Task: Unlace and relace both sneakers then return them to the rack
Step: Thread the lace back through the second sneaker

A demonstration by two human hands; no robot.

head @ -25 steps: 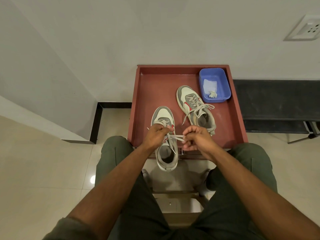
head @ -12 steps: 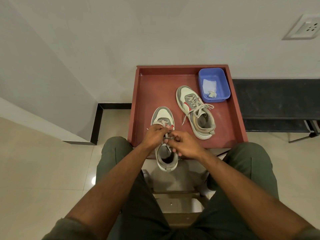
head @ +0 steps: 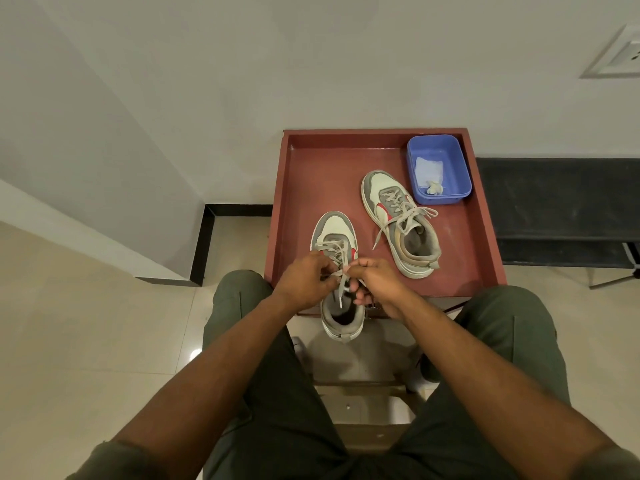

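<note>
1. My left hand [head: 306, 277] pinches a grey flat lace [head: 341, 271] over the tongue of the nearer grey-and-white sneaker with a red side stripe [head: 336, 258].
2. My right hand [head: 375, 284] curls its fingers round the other end of that lace, just beside my left hand; the two almost touch above the shoe's opening.
3. One loose lace end hangs down into the shoe's mouth.
4. This nearer sneaker lies toe away from me on the reddish-brown wooden tray-top counter with a raised rim [head: 280, 209], its heel jutting past the near edge.
5. The second grey-and-white sneaker with a red stripe [head: 398, 223] lies further back and to the right on the same surface, angled, its laces threaded with ends trailing loose on both sides.
6. A blue rectangular plastic tub [head: 464, 171] sits in the far right corner, just beside that shoe's toe, with a pale scrap of cloth or paper [head: 429, 169] inside.
7. My knees in dark green trousers flank the near edge.
</note>
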